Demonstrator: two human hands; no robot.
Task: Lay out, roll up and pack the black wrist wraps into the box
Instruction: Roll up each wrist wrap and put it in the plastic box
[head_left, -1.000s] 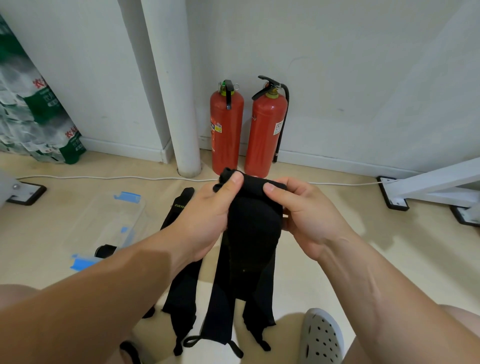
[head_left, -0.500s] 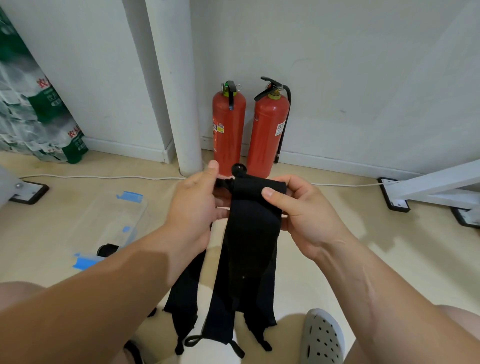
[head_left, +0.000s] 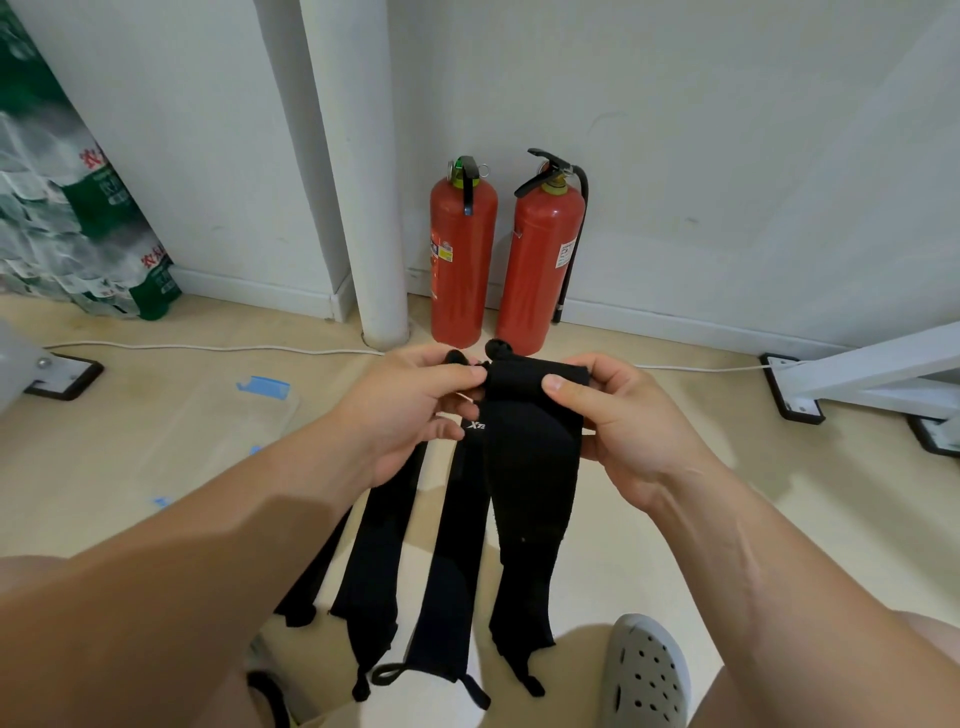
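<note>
Beige floor, white wall behind. Pinched shut in left hand (head_left: 400, 410) and right hand (head_left: 618, 415): long black fabric wrist wraps (head_left: 524, 467) (soft, limp, light). Best gripped at top ends.

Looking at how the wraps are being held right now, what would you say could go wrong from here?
1. Both hands, left hand and right hand, pinch only the top ends of the black wrist wraps; several strips hang loose, so one might slip and drop.
2. The dangling thumb loops at the bottom hang close together and could tangle before rolling.
3. The clear box sits off to the left on the floor, so a rolled wrap may loosen on the way over.
</note>
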